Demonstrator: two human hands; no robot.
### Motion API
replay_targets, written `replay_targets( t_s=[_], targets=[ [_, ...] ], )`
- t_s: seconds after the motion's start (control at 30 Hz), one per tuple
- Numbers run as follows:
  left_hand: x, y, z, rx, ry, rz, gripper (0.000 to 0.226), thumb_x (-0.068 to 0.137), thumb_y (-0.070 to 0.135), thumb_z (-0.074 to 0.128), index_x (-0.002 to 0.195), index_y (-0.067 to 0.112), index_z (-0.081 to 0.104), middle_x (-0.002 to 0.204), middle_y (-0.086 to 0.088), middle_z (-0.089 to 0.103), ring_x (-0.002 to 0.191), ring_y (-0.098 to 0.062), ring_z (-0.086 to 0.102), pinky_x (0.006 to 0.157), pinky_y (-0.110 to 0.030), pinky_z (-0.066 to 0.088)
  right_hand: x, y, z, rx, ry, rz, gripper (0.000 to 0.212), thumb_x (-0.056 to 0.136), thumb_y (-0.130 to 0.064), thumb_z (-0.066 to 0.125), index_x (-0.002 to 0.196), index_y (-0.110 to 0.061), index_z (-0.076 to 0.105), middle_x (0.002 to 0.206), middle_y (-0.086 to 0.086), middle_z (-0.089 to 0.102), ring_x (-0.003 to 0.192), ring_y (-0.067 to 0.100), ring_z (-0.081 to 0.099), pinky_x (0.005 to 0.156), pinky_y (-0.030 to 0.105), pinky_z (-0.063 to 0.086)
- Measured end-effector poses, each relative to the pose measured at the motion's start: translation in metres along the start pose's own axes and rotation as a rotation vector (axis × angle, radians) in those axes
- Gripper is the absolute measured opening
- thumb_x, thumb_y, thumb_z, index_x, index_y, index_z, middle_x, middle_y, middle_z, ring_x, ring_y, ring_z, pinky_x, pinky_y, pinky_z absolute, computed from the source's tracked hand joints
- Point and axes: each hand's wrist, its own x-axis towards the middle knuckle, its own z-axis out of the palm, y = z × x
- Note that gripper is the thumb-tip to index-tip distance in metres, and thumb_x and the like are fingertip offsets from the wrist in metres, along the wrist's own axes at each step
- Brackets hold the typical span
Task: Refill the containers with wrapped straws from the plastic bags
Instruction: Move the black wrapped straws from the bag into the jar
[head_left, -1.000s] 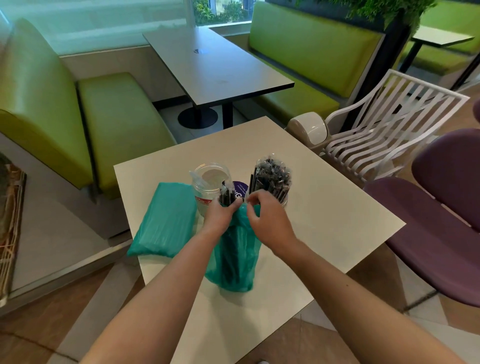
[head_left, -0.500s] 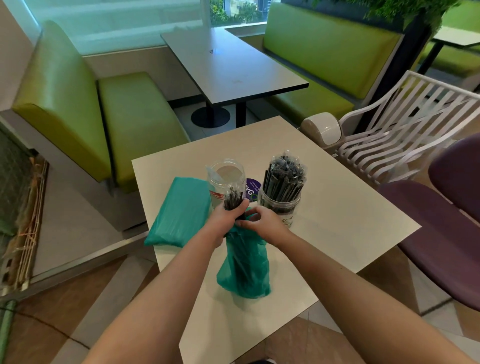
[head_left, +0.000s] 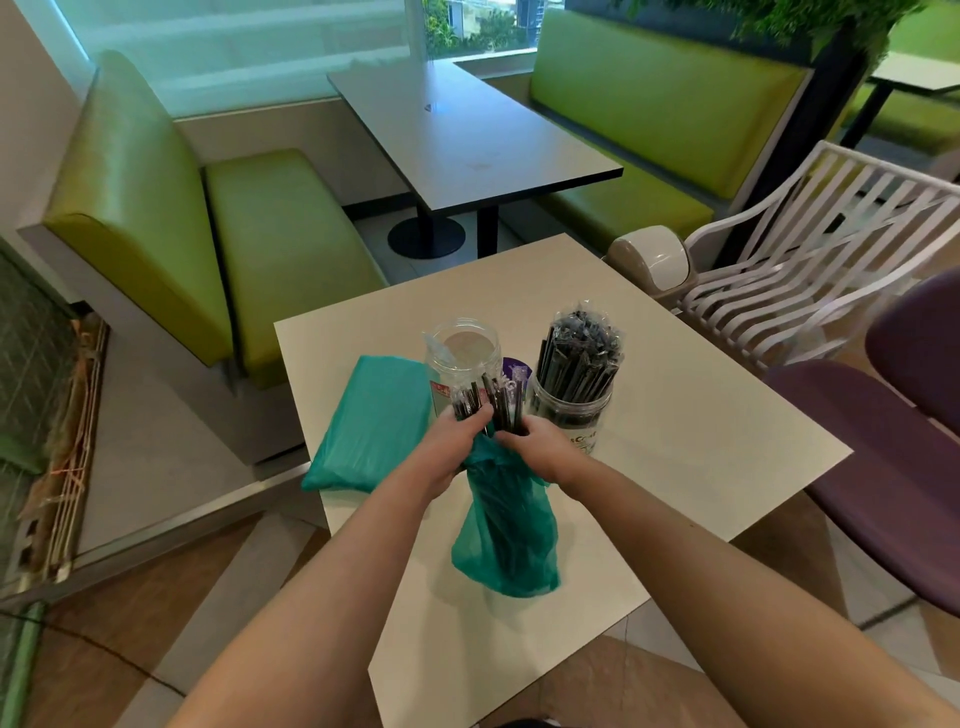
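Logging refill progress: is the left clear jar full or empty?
Nearly empty: the left jar shows its bare bottom through the open mouth; the right jar is packed with straws.

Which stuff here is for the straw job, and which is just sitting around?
For the job:
- left hand and right hand, both gripping the straw bundle
- open green bag
- empty jar
- full jar
- folded green bag

Just sitting around:
- white chair
- purple chair
- green benches
- dark table

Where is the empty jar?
The empty jar stands on the white table, just past the left hand, left of the jar full of straws and right of the folded green bag.
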Motion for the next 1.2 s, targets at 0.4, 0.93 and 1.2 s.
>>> replay_targets(
  t_s=[0.4,0.93,1.2],
  targets=[
    [0.007,0.004,0.010,0.371,0.128,0.068,0.040,0.097,0.037,0.055,0.131,0.018,0.046,0.122,-0.007,0.062,0.110,-0.024,0.061,0.099,-0.044,0.048,0.000,0.004,-0.015,0.123,0.041,0.003,0.035,0.090,-0.017,0.065,0.124,-0.017,0.057,0.116,0.005,0.066,0.105,0.021,0.063,0.095,0.039,0.051],
    [0.029,0.016,0.057,0.705,0.112,0.174,0.041,0.097,0.039,0.054,0.130,0.015,0.046,0.124,-0.009,0.062,0.115,-0.030,0.057,0.099,-0.047,0.045,-0.016,-0.057,-0.096,0.078,0.383,-0.340,0.016,0.101,-0.020,0.048,0.115,-0.013,0.048,0.097,0.005,0.069,0.082,0.002,0.060,0.060,0.007,0.040],
    [0.044,0.023,0.076,0.687,0.085,0.196,0.058,0.095,0.033,0.061,0.146,0.019,0.038,0.138,-0.008,0.057,0.126,-0.029,0.052,0.106,-0.043,0.042,-0.019,-0.071,-0.117,0.049,0.506,-0.446,0.019,0.100,-0.024,0.049,0.116,-0.015,0.049,0.100,0.001,0.065,0.095,0.017,0.063,0.084,0.036,0.052]
  ],
)
